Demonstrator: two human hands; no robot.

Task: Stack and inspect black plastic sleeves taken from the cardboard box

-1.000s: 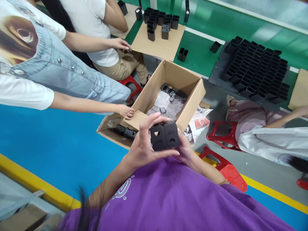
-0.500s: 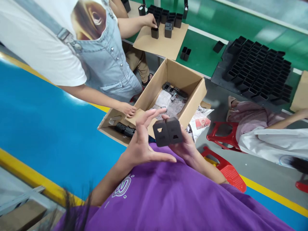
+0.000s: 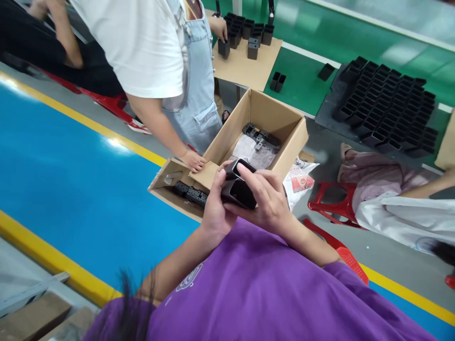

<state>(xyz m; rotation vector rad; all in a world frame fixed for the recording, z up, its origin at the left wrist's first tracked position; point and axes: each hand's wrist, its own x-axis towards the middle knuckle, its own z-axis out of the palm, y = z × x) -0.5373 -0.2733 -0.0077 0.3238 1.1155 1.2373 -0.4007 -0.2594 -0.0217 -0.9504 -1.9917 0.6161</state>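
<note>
Two black rectangular plastic housings [image 3: 237,193], side by side, are gripped between my hands with their hollow open ends facing up toward me. My left hand [image 3: 216,210] wraps their left side, its thumb along the edge. From the right, my right hand [image 3: 272,199] closes on them, with a finger lying over the rim of the farther one. Just beyond my hands stands an open cardboard box [image 3: 291,144], holding printed paper [image 3: 249,150] and several dark parts [image 3: 259,135]. More black parts [image 3: 192,193] lie beside its left flap.
A co-worker's hand [image 3: 194,161] rests on the box flap; their other hand [image 3: 219,28] touches a black housing on a cardboard sheet [image 3: 245,68]. Many housings [image 3: 387,104] stand in rows on a dark board at right. Red stools [image 3: 332,199] and another seated person are at right.
The housings have been turned from their cut-out closed ends to their open ends. My left hand, spread apart before, has closed on them. The co-worker's body has shifted right.
</note>
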